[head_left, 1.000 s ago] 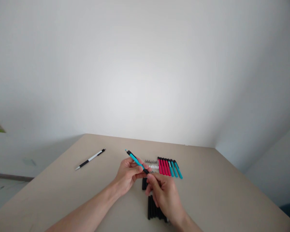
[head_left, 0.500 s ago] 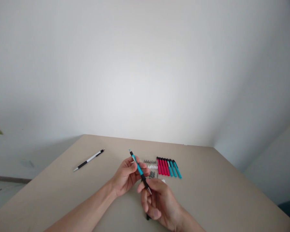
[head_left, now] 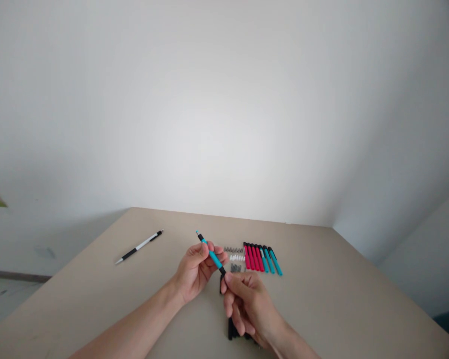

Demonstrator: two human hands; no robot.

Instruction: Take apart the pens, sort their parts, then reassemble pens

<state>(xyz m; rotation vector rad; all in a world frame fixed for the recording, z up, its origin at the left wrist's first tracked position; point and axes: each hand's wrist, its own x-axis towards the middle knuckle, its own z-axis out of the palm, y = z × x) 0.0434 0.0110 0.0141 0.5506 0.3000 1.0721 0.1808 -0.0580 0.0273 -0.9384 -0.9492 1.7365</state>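
A turquoise pen (head_left: pixel 214 259) with black ends slants between my two hands above the table. My left hand (head_left: pixel 196 269) pinches its barrel near the upper end, thumb on top. My right hand (head_left: pixel 249 299) is closed on the black grip at the lower end, and its fingers hide the tip. Just beyond my hands, springs (head_left: pixel 233 250), small white parts (head_left: pixel 237 258) and grey metal parts (head_left: pixel 236 268) lie in rows. Black parts (head_left: pixel 232 329), partly hidden, lie under my right hand.
Red pen barrels (head_left: pixel 253 257) and turquoise pen barrels (head_left: pixel 272 261) stand side by side in a row behind my right hand. A white and black pen (head_left: pixel 139 246) lies at the left of the beige table (head_left: pixel 340 289). A pale wall rises behind the table.
My right hand has turned and closed round the pen's black grip, covering the silver tip that showed before. More of the black parts beneath it now show.
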